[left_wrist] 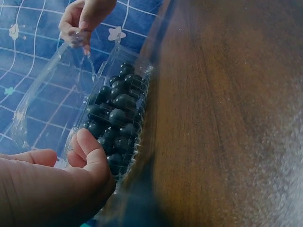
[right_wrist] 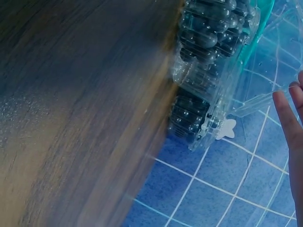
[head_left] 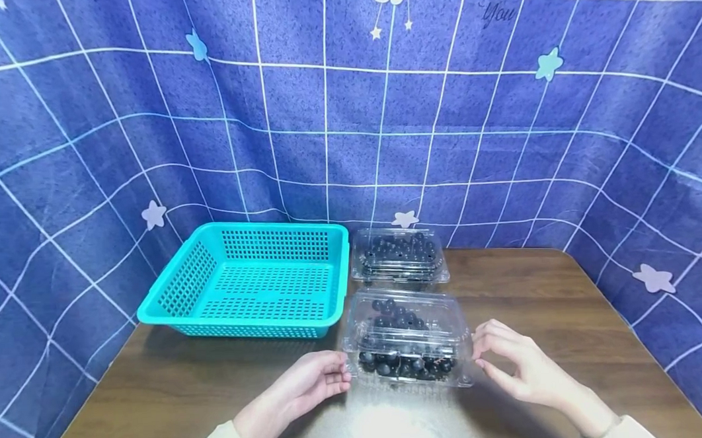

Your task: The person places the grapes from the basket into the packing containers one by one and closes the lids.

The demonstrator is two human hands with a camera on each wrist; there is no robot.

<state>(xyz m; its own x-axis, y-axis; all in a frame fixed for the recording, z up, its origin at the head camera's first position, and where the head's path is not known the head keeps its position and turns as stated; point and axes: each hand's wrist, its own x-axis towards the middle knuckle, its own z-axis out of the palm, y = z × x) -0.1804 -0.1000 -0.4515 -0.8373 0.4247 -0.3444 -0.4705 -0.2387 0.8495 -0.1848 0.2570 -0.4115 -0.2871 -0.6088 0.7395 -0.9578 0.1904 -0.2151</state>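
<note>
In the head view a clear plastic clamshell box stands at the front of the table with dark round fruit, like black grapes, inside. Its clear lid is raised from the tray in the left wrist view. My right hand pinches the lid's edge at the right end, thumb against fingers. At the opposite end my left hand has curled fingers on the box's rim, fingertips beside the fruit. The right wrist view shows part of my right hand at the lid.
Behind stands another clear box of the same dark fruit. A turquoise basket with perforated walls sits to the left, with nothing in it. The wooden table backs onto a blue curtain with a white grid.
</note>
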